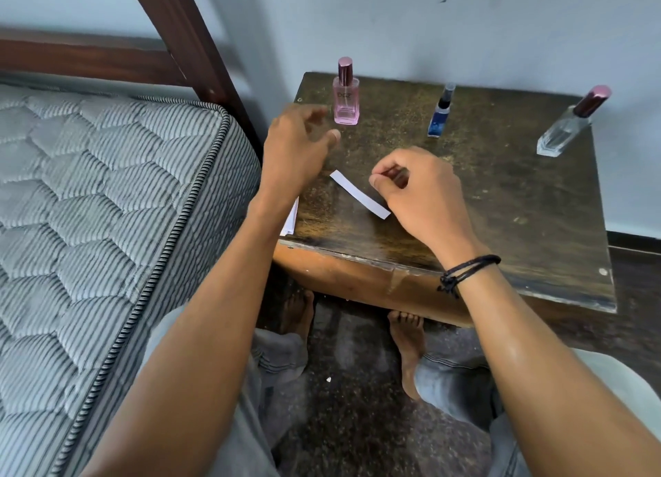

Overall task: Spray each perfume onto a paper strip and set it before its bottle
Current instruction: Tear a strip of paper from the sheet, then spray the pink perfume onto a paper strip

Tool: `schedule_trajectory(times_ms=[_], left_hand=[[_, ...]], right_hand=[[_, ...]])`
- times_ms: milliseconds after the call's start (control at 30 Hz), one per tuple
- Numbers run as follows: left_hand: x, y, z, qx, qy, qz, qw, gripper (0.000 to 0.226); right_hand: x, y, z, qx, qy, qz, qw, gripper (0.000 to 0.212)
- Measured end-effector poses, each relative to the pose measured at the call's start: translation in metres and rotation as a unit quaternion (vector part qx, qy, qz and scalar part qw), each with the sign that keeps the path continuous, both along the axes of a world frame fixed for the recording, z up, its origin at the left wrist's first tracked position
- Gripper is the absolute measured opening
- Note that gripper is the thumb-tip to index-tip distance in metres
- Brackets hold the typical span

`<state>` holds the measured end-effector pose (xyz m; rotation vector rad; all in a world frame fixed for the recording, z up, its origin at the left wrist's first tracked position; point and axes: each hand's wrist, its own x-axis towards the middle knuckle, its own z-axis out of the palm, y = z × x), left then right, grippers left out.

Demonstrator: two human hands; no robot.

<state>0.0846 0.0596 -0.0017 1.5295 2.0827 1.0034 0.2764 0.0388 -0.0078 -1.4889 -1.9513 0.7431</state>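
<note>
A white paper strip (359,194) lies flat on the dark, worn wooden table (500,197), near its front left part; its long axis runs on a slant, one end pointing back and left toward the pink bottle (345,95), the other pointing forward and right, just beside the heel of the right hand (418,186); the strip bears no writing that shows; three bottles stand along the back of the table, well apart from one another: the pink bottle at the left with a rosy metal cap and a few dark letters on its front, too blurred to read with any certainty; a slim blue bottle (440,113) in the middle, its label too small to read; a clear glass bottle (568,126) at the right with a dark rosy cap, leaning rightward in this wide view; the left hand (295,147), blurred, hovers just left of the pink bottle, fingers loosely bent and grasping nothing; the right hand hangs over the strip's right part, fingers curled in toward the thumb, nothing seen between them; a black cord bracelet (465,271) circles the right wrist; more white paper (290,220) peeks out at the table's left edge under the left wrist; a quilted striped mattress (107,208) lies to the left
</note>
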Motion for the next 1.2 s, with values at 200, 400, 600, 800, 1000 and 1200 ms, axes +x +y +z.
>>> schedule_trajectory(times_ms=[200, 400, 600, 800, 1000, 1200], left_hand=[[0.011, 0.025, 0.008, 0.021, -0.099, 0.015, 0.995, 0.077], [0.018, 0.050, 0.001, 0.050, -0.126, 0.005, 0.991, 0.065], [0.022, 0.060, -0.006, 0.054, -0.115, 0.006, 0.992, 0.042], [0.022, 0.069, -0.011, 0.063, -0.106, 0.038, 0.992, 0.029], [0.019, 0.070, -0.013, 0.052, -0.095, 0.029, 0.994, 0.027], [0.017, 0.062, -0.009, 0.043, -0.075, -0.003, 0.996, 0.024]], right_hand=[[0.002, -0.001, 0.004, -0.014, 0.016, 0.005, 1.000, 0.005], [0.010, -0.002, 0.004, -0.016, 0.022, 0.006, 1.000, 0.006], [0.010, -0.003, 0.002, -0.019, 0.022, 0.013, 0.999, 0.006], [0.012, -0.002, 0.003, -0.025, 0.020, 0.014, 0.999, 0.007], [0.013, -0.004, 0.000, -0.024, 0.013, 0.017, 0.999, 0.007], [0.012, -0.003, 0.001, -0.023, 0.012, 0.009, 1.000, 0.006]])
